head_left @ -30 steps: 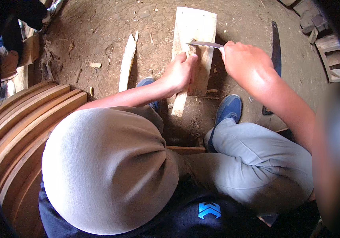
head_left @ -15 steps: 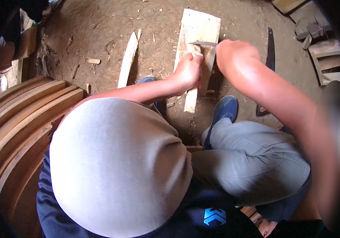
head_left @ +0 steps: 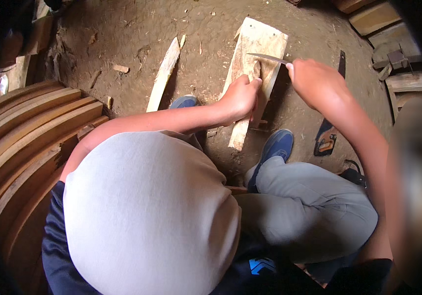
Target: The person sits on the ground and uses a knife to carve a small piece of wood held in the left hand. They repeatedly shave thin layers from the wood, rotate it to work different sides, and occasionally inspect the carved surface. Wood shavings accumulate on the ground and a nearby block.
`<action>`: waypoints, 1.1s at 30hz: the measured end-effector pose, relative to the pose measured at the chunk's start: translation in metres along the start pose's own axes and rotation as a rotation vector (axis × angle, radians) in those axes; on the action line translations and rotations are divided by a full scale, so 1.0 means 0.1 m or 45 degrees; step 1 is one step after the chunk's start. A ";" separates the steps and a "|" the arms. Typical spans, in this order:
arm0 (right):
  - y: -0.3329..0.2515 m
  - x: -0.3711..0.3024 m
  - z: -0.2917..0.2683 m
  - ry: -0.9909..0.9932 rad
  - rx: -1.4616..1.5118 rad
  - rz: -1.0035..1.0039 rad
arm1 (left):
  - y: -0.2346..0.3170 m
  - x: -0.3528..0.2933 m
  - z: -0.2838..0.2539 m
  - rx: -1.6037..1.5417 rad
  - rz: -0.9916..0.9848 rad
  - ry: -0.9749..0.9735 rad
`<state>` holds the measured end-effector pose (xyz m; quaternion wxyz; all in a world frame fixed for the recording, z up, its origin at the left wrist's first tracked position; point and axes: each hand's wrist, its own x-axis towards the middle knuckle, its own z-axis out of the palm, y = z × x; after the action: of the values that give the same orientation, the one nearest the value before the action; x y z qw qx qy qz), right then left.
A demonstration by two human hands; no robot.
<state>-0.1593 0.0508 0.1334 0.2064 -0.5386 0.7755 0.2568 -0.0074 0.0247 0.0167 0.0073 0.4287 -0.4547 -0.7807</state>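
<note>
My left hand (head_left: 243,100) is closed around a narrow wooden stick (head_left: 240,133), whose lower end sticks out toward me. The stick's far end rests over a pale wooden board (head_left: 265,39), which is raised like a low bench. In my right hand (head_left: 314,81), closed at the right of the board, is a knife; its handle is hidden in my fist. The knife's thin, slightly curved blade (head_left: 267,57) points left, across the board and just beyond the stick's far end. I cannot tell whether blade and stick touch.
A pointed wood piece (head_left: 163,73) lies left on the dirt floor, among chips. A handsaw (head_left: 326,137) lies at right. Curved wooden pieces (head_left: 38,123) are stacked at left; wooden frames (head_left: 410,81) stand far right. Pale grey cloth (head_left: 147,211) covers the lower left; shoes (head_left: 277,145) flank the board.
My right hand and the knife have shifted slightly right and nearer in the picture. The board, the stick and my left hand also appear lower and further right, as the whole view has moved.
</note>
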 end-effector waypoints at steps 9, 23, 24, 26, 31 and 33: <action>0.11 -0.17 -0.03 0.012 -0.053 -0.115 | -0.13 0.12 0.08 0.133 0.048 0.119; -0.01 -0.11 0.08 -0.024 -0.110 -0.048 | -0.05 0.09 0.07 0.434 0.111 0.102; -0.05 -0.11 0.06 -0.075 -0.120 -0.015 | -0.07 0.10 0.07 0.416 0.083 0.096; -0.12 -0.09 -0.01 -0.171 -0.135 0.058 | 0.11 -0.03 0.08 0.389 0.032 0.083; -0.16 0.03 0.16 -0.124 -0.149 0.024 | 0.06 0.01 0.08 0.221 -0.026 0.082; -0.09 0.08 0.14 -0.143 -0.130 0.000 | -0.04 0.06 0.08 0.193 0.020 0.090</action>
<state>-0.1528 0.0510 0.1162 0.2219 -0.5331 0.7486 0.3259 -0.0150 0.0298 0.0120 -0.0029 0.4516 -0.5152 -0.7284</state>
